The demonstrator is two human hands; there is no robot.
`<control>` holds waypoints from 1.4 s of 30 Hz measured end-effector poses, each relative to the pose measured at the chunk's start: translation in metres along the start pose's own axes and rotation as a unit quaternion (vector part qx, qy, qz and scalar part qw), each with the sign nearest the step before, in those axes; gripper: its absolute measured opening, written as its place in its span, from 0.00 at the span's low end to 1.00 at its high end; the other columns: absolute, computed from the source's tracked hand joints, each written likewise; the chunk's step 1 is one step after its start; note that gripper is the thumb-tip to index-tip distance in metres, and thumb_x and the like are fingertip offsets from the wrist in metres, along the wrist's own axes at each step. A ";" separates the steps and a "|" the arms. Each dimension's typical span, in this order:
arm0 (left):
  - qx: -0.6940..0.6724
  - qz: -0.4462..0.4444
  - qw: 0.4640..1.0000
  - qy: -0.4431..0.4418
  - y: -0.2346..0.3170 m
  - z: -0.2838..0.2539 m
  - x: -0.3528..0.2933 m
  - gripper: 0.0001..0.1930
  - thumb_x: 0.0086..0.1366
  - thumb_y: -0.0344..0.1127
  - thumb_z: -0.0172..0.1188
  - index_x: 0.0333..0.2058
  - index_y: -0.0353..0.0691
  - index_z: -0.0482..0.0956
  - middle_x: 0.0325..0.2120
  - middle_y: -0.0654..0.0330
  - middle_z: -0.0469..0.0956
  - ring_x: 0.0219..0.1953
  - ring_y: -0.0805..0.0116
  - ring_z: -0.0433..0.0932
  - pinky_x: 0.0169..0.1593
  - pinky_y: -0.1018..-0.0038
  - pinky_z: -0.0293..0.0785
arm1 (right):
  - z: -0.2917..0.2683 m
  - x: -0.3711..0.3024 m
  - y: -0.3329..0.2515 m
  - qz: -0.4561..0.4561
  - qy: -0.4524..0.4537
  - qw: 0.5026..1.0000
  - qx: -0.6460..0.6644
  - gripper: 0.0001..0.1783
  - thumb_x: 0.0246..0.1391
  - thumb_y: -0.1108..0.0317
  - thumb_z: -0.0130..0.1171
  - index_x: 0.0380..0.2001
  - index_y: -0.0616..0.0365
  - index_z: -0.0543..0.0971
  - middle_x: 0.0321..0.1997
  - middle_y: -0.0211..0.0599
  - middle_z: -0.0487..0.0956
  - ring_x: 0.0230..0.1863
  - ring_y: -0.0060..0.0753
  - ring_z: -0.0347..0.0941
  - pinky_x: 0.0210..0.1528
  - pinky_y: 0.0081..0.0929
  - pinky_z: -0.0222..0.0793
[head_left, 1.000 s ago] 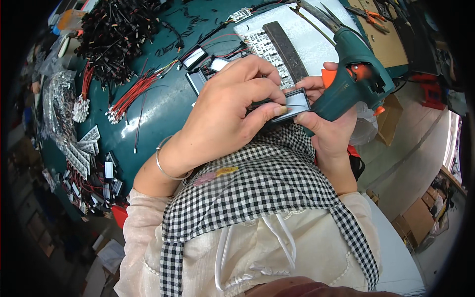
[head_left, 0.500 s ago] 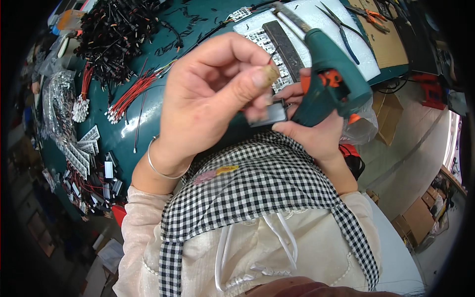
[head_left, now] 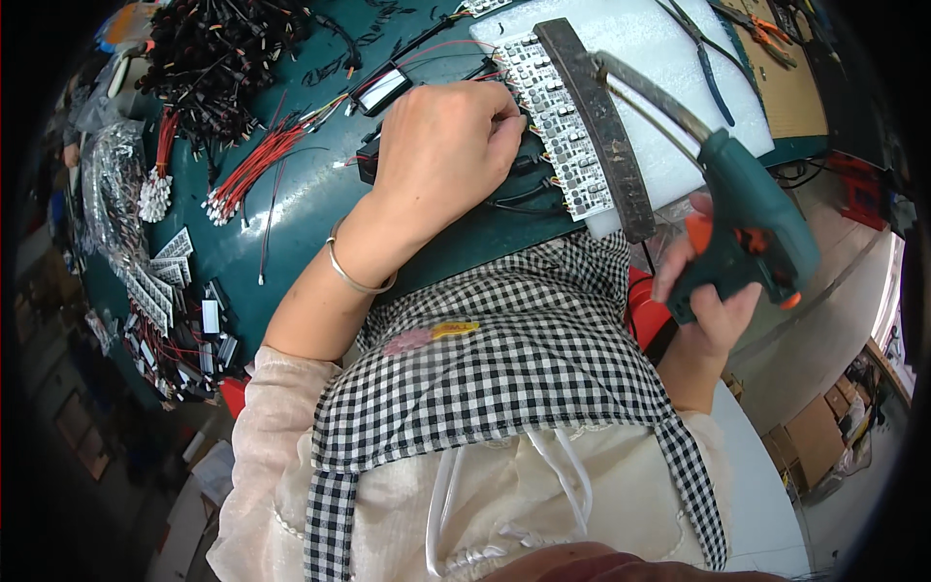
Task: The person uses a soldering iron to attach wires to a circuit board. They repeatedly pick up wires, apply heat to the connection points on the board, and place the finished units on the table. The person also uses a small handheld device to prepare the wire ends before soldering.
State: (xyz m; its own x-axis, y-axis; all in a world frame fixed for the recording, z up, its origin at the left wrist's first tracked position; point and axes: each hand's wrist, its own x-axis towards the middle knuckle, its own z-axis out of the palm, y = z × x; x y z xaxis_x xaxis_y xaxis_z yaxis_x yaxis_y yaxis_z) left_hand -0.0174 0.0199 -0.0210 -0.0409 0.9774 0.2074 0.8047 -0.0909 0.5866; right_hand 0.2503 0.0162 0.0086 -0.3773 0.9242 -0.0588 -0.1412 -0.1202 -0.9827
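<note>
My left hand point(head_left: 441, 145) is over the green table, fingers curled and closed near the left edge of a row of small white circuit boards point(head_left: 572, 141). Whatever its fingertips hold is hidden. Behind it lies a small black case with a pale face point(head_left: 382, 90), and a dark part point(head_left: 368, 167) pokes out from under the hand. In my right hand point(head_left: 713, 301) is a green soldering gun point(head_left: 761, 218) with an orange trigger, its metal tip angled up and left above a dark bar point(head_left: 601, 126). That bar lies along the boards on white foam point(head_left: 722, 107).
Black cables point(head_left: 213, 68) are heaped at the back left, beside red wires point(head_left: 254, 160) with white plugs. More boards point(head_left: 155, 286) and small modules point(head_left: 208, 330) lie at the left edge. Blue-handled pliers point(head_left: 716, 92) rest on the foam; orange-handled pliers point(head_left: 766, 29) lie farther right.
My left hand has come down to the table beside the boards. My right hand has moved right with the soldering gun, and the dark rectangular case is no longer in its fingers.
</note>
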 end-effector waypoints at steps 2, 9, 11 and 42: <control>-0.030 -0.016 0.999 -0.004 -0.002 0.006 0.001 0.04 0.52 0.31 0.65 0.26 0.36 0.82 0.17 0.58 0.79 0.17 0.70 0.76 0.23 0.76 0.71 | -0.010 -0.010 0.002 -0.004 0.028 1.000 0.014 0.48 0.47 0.55 0.69 0.58 0.81 0.57 0.24 0.45 0.74 0.17 0.27 0.69 0.18 0.20 0.68; -0.039 -0.034 0.999 0.007 -0.001 0.017 0.000 0.04 0.51 0.31 0.64 0.23 0.36 0.81 0.16 0.60 0.79 0.16 0.73 0.76 0.24 0.78 0.71 | -0.010 -0.026 -0.006 0.042 0.080 0.996 0.005 0.47 0.44 0.56 0.71 0.55 0.82 0.58 0.26 0.47 0.74 0.16 0.26 0.69 0.15 0.21 0.66; -0.042 -0.047 0.998 -0.002 0.001 0.017 0.001 0.04 0.50 0.31 0.64 0.23 0.36 0.81 0.16 0.60 0.78 0.16 0.73 0.76 0.23 0.78 0.71 | -0.009 -0.026 -0.005 0.045 0.082 0.996 0.004 0.46 0.44 0.56 0.72 0.54 0.80 0.60 0.25 0.45 0.73 0.15 0.26 0.68 0.15 0.21 0.66; 0.001 -0.064 0.997 -0.037 0.002 0.014 0.012 0.04 0.46 0.31 0.61 0.19 0.37 0.81 0.10 0.59 0.75 0.12 0.72 0.71 0.21 0.77 0.68 | 0.000 -0.025 -0.007 0.132 0.045 0.990 -0.033 0.32 0.39 0.81 0.70 0.51 0.67 0.70 0.38 0.41 0.77 0.34 0.27 0.74 0.34 0.22 0.72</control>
State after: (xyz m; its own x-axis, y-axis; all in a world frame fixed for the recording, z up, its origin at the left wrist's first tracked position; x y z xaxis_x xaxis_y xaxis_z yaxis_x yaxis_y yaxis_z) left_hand -0.0079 0.0343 -0.0282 -0.0995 0.9923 0.0736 0.7971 0.0352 0.6028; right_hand 0.2603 -0.0060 0.0171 -0.3094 0.8926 -0.3280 0.0125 -0.3410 -0.9400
